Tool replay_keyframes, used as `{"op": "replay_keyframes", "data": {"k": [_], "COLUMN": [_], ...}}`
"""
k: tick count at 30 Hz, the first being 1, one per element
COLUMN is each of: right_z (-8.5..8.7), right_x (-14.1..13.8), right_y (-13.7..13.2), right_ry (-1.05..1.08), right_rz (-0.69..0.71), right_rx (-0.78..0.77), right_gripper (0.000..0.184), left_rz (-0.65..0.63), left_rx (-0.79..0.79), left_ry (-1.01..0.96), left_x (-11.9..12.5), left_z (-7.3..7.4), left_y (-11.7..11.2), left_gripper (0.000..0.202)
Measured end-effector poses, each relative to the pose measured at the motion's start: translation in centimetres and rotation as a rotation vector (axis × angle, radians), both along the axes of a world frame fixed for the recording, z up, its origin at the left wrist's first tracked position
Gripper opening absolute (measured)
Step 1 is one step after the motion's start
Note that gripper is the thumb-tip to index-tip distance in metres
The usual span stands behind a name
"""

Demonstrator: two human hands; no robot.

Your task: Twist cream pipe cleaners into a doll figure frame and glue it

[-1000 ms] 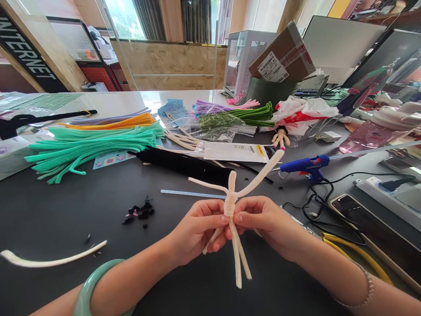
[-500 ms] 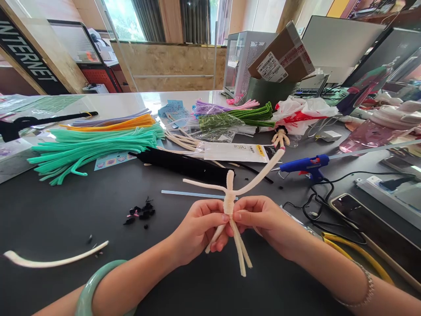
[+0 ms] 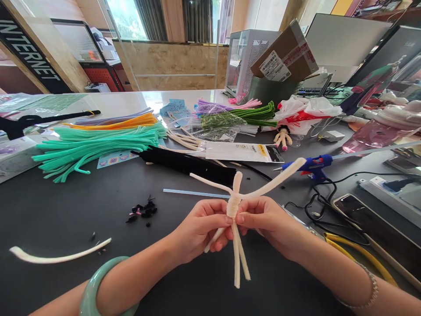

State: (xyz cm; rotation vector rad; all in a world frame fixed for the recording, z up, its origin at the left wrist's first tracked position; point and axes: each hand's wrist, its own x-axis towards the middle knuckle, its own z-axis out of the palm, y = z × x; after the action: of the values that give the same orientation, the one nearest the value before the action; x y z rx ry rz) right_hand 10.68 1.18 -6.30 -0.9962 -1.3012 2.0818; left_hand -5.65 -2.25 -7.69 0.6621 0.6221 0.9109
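Note:
A cream pipe-cleaner figure with a wound body, two spread arms and two hanging legs is held upright above the dark table. My left hand pinches its lower body from the left, fingers closed. My right hand pinches it from the right, fingers closed too. The figure's long right arm points toward the blue glue gun.
Teal pipe cleaners, an orange bundle, a black bundle and green ones lie behind. A loose cream piece and black scraps lie left. Phone, yellow pliers, cables and a small doll are right.
The figure has turned slightly: its long right arm has dropped lower and swung further right. Both hands keep their pinch in about the same place.

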Motion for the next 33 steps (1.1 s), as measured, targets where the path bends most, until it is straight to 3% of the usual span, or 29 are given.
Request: {"op": "replay_keyframes", "data": {"k": [8,16,25,33], "right_z": [0.02,0.26,0.47,0.58], "right_x": [0.06,0.08,0.28,0.12], "right_y": [0.22,0.13,-0.37,-0.77], "right_ry": [-0.007,-0.098,-0.441,-0.488], "right_rz": [-0.043,-0.078,-0.116,-0.19], "right_rx": [0.028,0.154,0.63,0.884], "right_gripper": [0.023,0.017,0.012,0.008], "left_rz": [0.04,0.117,0.154,0.127], "left_rx": [0.016,0.032,0.094,0.149], "left_ry": [0.004,0.097,0.246,0.225], "left_x": [0.0,0.15,0.25,0.34], "left_z": [-0.07,-0.03,-0.41,-0.31], "left_y": [0.02,0.02,-0.22,-0.21], "left_gripper": [0.012,0.015,0.022,0.024]}}
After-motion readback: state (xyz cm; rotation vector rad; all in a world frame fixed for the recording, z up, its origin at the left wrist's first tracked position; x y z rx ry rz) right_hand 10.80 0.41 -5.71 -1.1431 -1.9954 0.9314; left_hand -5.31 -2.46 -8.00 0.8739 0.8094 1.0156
